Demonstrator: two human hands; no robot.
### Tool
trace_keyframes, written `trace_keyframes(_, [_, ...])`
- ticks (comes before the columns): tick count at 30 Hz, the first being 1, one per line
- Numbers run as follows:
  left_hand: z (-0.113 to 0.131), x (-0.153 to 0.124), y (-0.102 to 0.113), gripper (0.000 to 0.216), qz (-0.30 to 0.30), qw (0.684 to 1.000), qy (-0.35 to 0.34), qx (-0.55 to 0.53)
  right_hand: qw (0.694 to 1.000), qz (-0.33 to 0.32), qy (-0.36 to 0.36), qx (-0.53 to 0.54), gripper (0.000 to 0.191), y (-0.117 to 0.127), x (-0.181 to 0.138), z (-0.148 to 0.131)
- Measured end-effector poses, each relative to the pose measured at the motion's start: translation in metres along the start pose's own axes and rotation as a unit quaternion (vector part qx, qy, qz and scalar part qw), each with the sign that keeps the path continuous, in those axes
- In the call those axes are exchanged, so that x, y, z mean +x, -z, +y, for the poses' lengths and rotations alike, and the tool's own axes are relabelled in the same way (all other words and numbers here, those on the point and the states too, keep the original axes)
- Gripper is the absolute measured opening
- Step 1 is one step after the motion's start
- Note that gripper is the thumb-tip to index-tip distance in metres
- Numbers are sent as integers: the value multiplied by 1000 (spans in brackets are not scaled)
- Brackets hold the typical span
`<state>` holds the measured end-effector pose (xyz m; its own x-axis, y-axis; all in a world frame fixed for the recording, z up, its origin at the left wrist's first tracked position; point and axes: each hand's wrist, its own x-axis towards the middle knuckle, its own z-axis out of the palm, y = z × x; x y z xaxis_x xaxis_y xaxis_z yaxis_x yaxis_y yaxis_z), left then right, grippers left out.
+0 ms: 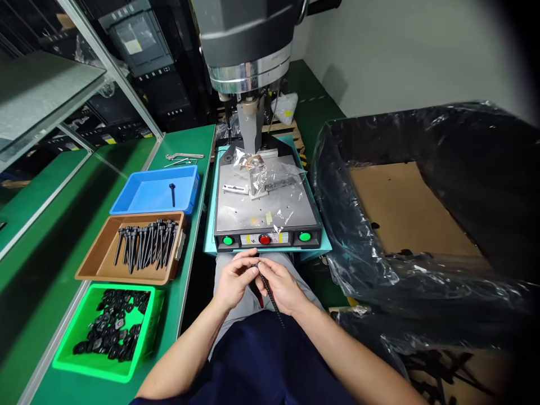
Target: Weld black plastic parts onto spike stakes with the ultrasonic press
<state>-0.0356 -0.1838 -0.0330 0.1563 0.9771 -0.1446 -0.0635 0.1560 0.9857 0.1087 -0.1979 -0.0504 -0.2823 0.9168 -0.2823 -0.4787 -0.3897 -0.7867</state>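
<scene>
Both hands meet over my lap, just in front of the machine's button panel (265, 239). My right hand (283, 287) grips a thin black rod (270, 295) that runs down toward my body. My left hand (234, 279) has its fingers pinched at the rod's upper end, holding a small piece I cannot make out. The machine's metal plate (264, 205) has a fixture under clear plastic film, below a large grey press head (248, 50).
On the green bench to the left stand a blue tray (145, 194) with one black rod, a brown tray (105, 253) with several black rods, and a green tray (80, 326) of small black parts. A black-lined cardboard box (413, 208) stands at the right.
</scene>
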Motion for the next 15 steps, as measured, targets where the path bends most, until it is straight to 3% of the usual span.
trace_keyframes(3, [-4, 39, 14, 37, 42, 994, -52, 83, 998, 49, -1, 29, 43, 14, 0, -9])
trace_keyframes(6, [3, 102, 40, 54, 144, 970, -94, 170, 997, 72, -2, 18, 45, 25, 0, -15])
trace_keyframes(9, [21, 168, 60, 70, 177, 939, -120, 271, 998, 62, -14, -1, 48, 27, 1, -15])
trace_keyframes(12, [41, 212, 66, 79, 135, 942, -101, 289, 998, 44, -31, -16, 56, 24, 7, -13])
trace_keyframes(15, [54, 224, 64, 60, 29, 978, -42, 201, 998, 12, -50, -24, 58, 17, 17, -12])
